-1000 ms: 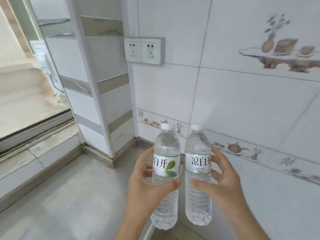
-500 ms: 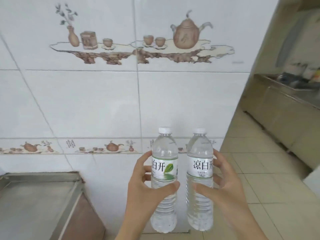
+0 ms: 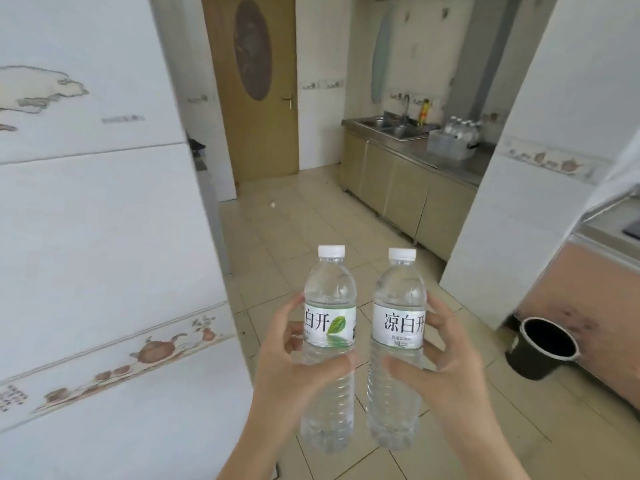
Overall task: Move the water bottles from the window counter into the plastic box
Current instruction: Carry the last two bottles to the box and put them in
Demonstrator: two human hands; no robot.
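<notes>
A tiled kitchen stretches ahead: a white wall (image 3: 104, 237) with a teapot-pattern border close on the left, a beige tiled floor (image 3: 294, 220), a wooden door (image 3: 256, 91) with an oval panel at the far end, and a steel worktop (image 3: 457, 161) with a sink (image 3: 391, 128) along the right over beige cabinets. On that far worktop stands a clear plastic box (image 3: 450, 147) with several bottles in it, their details too small to make out. A black bucket (image 3: 540, 348) sits on the floor at the right, beside a brownish cabinet. Both forearms rise from the bottom edge, wrists bent slightly inward, palms facing each other. The left hand (image 3: 294, 368) has its grip closed around the left water bottle (image 3: 329, 341), thumb across the front below the label, fingers curled behind at the label. The right hand (image 3: 446, 368) has its grip closed around the right water bottle (image 3: 398, 341) in the mirrored way, thumb in front, fingers wrapped around the far side. Both bottles are upright, white caps on, held side by side in the air above the floor, near each other but not touching, well apart from the box.
</notes>
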